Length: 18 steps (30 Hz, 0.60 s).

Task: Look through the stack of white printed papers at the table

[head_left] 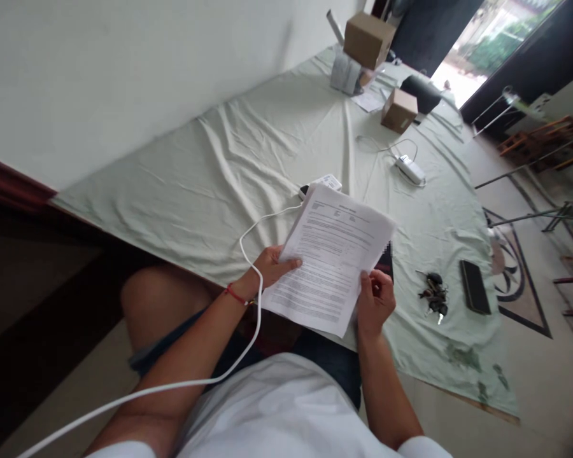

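One thin stack of papers in head view, held tilted over the table's near edge, in front of the person's white shirt. White, smooth, slightly bowed sheets, dense small print, too small to read. Left hand pinches the left edge, thumb flat on top; fingers partly hidden below. Right hand pinches the lower right edge between thumb and curled fingers. Red cord bracelet on left wrist.

Cloth: pale green, wrinkled, stained at near right corner. White round cable loops across left forearm and wrist, runs up to the papers' top left. Papers partly cover a small white box and a dark item. Right: metal keys beside a flat black slab. Farther: white power strip, two brown cardboard boxes.
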Motion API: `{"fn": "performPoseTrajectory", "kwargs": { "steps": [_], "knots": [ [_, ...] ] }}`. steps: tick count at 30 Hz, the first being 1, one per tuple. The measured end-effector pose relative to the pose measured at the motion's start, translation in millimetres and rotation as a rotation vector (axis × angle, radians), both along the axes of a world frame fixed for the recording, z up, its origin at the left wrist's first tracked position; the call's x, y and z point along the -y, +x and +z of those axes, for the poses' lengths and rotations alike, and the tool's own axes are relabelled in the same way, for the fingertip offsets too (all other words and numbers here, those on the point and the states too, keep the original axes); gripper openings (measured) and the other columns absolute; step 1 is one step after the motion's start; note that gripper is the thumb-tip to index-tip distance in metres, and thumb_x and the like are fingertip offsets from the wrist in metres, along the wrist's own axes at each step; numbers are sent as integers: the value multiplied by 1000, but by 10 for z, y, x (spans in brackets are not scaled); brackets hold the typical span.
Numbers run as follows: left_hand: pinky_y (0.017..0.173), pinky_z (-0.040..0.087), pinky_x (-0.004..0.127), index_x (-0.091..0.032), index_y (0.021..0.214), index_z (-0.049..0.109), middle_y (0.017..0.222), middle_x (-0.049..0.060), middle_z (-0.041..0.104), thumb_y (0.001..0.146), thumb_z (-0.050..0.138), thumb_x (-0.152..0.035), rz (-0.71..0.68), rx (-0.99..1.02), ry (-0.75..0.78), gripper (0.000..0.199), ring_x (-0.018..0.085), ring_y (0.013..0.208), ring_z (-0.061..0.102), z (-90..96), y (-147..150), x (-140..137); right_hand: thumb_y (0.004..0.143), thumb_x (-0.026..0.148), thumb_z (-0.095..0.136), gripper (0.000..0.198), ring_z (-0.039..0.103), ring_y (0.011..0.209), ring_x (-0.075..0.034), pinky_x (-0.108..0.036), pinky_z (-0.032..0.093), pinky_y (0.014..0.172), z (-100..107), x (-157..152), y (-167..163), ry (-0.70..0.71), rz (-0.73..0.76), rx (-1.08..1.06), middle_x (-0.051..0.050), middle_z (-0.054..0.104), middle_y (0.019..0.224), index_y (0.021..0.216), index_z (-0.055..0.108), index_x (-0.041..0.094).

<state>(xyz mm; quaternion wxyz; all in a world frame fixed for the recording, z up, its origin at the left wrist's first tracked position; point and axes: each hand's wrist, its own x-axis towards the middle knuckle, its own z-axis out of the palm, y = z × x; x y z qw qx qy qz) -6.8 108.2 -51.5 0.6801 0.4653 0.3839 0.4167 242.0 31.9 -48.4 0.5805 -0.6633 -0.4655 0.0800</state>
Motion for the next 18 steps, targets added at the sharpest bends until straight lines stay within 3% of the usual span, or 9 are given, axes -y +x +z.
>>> {"fn": "performPoseTrajectory", "kwargs": {
  "steps": [6, 13, 18],
  "knots": [
    [78, 60, 40, -13, 97, 77, 89, 10, 79, 70, 86, -44, 57, 20, -23, 42, 28, 86, 74, 3, 30, -22, 92, 39, 66, 18, 54, 70, -14, -29, 46, 66, 51, 47, 0, 36, 32, 209, -4, 64, 89, 86, 67, 22],
    [55, 49, 26, -14, 76, 75, 69, 2, 72, 67, 88, -40, 50, -27, -59, 30, 16, 59, 63, 19, 18, 11, 88, 45, 69, 35, 46, 64, -11, -26, 43, 57, 28, -27, -7, -17, -19, -18, -5, 61, 105, 112, 61, 21],
    [53, 47, 27, -14, 74, 75, 67, 2, 70, 65, 87, -41, 23, -75, -64, 31, 16, 57, 61, 66, 7, 16, 86, 50, 70, 35, 45, 65, -11, -25, 41, 59, 84, -45, -1, -73, -30, -88, -3, 62, 91, 100, 64, 19]
  ]
}}
